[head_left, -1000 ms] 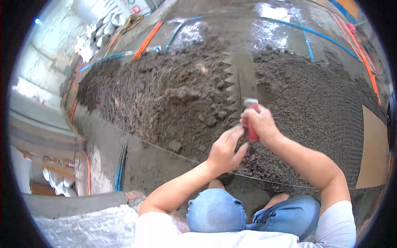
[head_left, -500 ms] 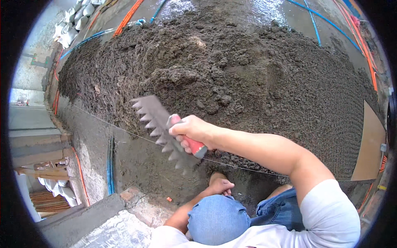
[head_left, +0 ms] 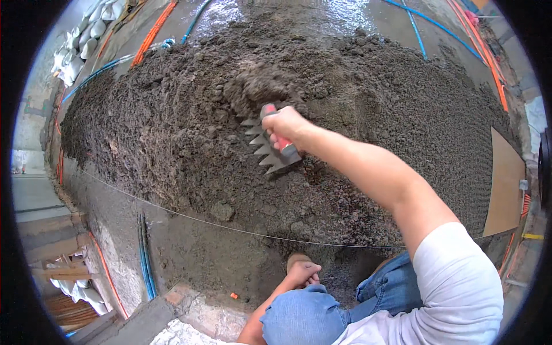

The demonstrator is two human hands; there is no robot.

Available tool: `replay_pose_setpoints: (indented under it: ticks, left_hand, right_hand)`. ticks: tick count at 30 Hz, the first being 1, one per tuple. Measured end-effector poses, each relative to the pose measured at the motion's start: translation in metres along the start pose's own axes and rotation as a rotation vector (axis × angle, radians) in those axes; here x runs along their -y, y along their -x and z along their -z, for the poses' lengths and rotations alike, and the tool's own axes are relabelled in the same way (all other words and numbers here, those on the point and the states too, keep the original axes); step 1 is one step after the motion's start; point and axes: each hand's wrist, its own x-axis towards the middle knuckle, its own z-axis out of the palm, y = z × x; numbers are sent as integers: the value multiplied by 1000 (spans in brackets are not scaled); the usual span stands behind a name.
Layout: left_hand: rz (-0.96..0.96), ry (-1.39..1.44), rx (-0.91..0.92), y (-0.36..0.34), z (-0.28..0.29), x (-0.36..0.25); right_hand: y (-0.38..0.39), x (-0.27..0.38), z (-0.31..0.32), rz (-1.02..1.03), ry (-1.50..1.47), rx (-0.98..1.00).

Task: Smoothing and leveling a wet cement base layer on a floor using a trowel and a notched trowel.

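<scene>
My right hand [head_left: 282, 127] grips the red handle [head_left: 283, 145] of a trowel with a toothed metal blade [head_left: 264, 160]. The blade is in the bed of damp, dark mortar [head_left: 161, 132], at a loose clump [head_left: 261, 86] blurred by motion. Low in the view, my left hand [head_left: 302, 271] rests beside my bare foot and jeans-covered knee [head_left: 302, 316], its fingers curled with nothing visible in them. A thin taut string [head_left: 195, 217] runs along the bed's near edge, just beyond that hand.
A tan board [head_left: 503, 184] lies at the right. Orange conduits [head_left: 155, 31] and blue pipes [head_left: 146, 256] cross the floor around the mortar. White sacks [head_left: 80, 52] are piled at the back left; a concrete ledge [head_left: 138, 319] borders the lower left.
The trowel swung down-left from upright at centre, then moved up and right into the mortar, stirring a clump. My left hand dropped from near the handle to beside my knee and its fingers curled.
</scene>
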Motion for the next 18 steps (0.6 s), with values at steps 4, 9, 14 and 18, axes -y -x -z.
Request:
replay_pose_setpoints:
  ticks: [4, 9, 14, 18]
  left_hand:
    - [-53, 1, -93, 4, -2, 1]
    - [-85, -87, -155, 9, -4, -2]
    - [-57, -84, -123, -3, -7, -3]
    - [21, -82, -168, 16, 1, -4]
  right_hand:
    - [-7, 25, 39, 14, -57, -55]
    - [-38, 47, 67, 77, -113, -90]
    - [-62, 71, 83, 112, -396, -58]
    - [25, 46, 37, -185, -398, 301]
